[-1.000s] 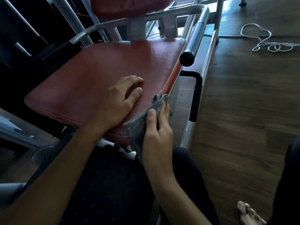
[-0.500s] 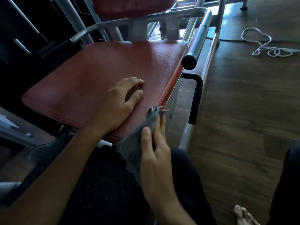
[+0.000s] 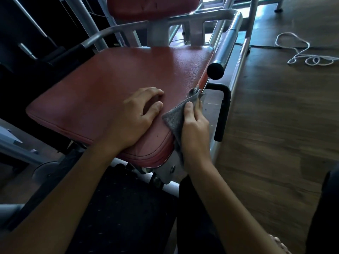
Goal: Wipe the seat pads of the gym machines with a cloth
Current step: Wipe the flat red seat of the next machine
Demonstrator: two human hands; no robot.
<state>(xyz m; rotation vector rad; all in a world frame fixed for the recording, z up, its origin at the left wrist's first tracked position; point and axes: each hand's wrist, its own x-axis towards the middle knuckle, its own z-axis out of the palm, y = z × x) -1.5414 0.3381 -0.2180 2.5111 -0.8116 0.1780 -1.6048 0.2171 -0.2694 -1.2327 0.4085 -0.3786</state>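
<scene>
Cloth (image 3: 175, 119) against seat pad (image 3: 117, 83) edge

Worn on the head, single and wide-angle. Looking forward and steeply down, close over the red seat pad (image 3: 119, 85) at centre-left. Set above the pad's near right corner. Facing toward the backrest (image 3: 152, 6) at the top edge, with wooden floor (image 3: 275, 125) down the right side.

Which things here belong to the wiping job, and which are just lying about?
Job: grey cloth, held by the right hand at the pad's right edge; red seat pad; left hand resting on the pad.
Lying about: white cord on the floor; black handle grip; black knob.
</scene>
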